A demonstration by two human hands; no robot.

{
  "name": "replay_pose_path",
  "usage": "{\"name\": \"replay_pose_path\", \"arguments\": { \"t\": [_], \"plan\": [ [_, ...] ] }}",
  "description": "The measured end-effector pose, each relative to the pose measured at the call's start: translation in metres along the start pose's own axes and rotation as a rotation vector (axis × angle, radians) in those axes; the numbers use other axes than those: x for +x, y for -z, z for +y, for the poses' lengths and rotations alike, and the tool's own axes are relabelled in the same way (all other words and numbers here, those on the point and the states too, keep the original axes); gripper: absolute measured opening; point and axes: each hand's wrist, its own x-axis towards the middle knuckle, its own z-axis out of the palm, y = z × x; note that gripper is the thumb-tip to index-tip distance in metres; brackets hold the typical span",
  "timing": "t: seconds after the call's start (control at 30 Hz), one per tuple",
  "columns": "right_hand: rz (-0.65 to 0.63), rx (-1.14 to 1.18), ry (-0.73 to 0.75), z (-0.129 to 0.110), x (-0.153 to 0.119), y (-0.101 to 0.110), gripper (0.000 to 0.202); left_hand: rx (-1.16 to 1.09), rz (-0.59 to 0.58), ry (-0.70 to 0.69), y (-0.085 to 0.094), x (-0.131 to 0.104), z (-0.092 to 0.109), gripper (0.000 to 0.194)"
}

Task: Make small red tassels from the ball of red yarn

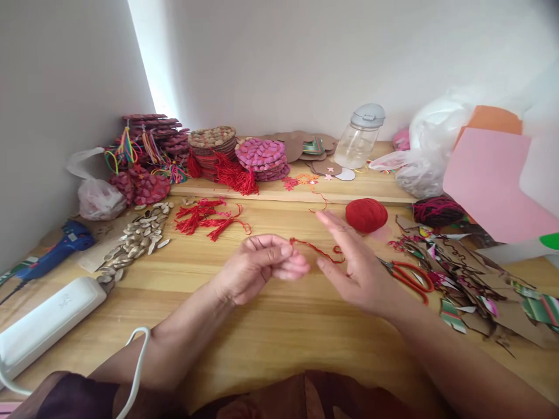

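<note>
Maroon-brown clothing [271, 401] lies nearest, below the grip, and a white cable [140, 366] loops by the left forearm. A white elongated case [52, 326] sits left of the grip. The left hand [262, 262] has thumb and fingertips together, pinched on one end of a thin red yarn strand [321, 251], which trails from the grip toward the right hand [356, 270]; that hand's thumb and fingers stand apart, and whether it touches the strand cannot be told. Right of the grip are orange-handled scissors [398, 267] and cardboard scraps [484, 291]; to its left, a blue glue gun [55, 250] and pale shells [142, 235]. Beyond it lie red tassels [203, 218], leftward, and a red yarn ball [367, 215], rightward. Farther off stand a pink-topped disc stack [262, 154] and a clear grey-lidded bottle [358, 139].
</note>
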Motion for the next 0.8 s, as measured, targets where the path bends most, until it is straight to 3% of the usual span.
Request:
{"name": "replay_pose_path", "arguments": {
  "t": [0.13,0.23,0.3,0.37,0.47,0.6,0.8],
  "plan": [
    [-0.073,0.235,0.085,-0.018,-0.005,-0.016,0.065,0.114,-0.088,0.183,-0.010,-0.007,-0.008,0.012],
    [-0.022,0.363,0.029,-0.019,-0.007,-0.024,0.033,0.096,-0.096,0.194,-0.010,-0.008,-0.008,0.012],
    [0.038,0.405,-0.019,-0.016,-0.008,-0.027,0.018,0.019,-0.104,0.165,-0.008,-0.008,-0.007,0.012],
    [0.048,0.398,-0.039,-0.013,-0.008,-0.029,0.016,-0.073,-0.112,0.106,-0.007,-0.008,-0.006,0.012],
    [-0.034,0.361,-0.060,-0.011,-0.010,-0.033,0.017,-0.195,-0.060,-0.015,-0.007,-0.006,-0.004,0.008],
    [-0.187,0.315,-0.072,-0.015,-0.013,-0.039,0.021,-0.267,0.096,-0.164,-0.005,0.001,-0.003,0.006],
    [-0.249,0.246,-0.089,-0.019,-0.015,-0.039,0.027,-0.204,0.213,-0.218,0.003,0.011,-0.008,0.009]
  ]
}}
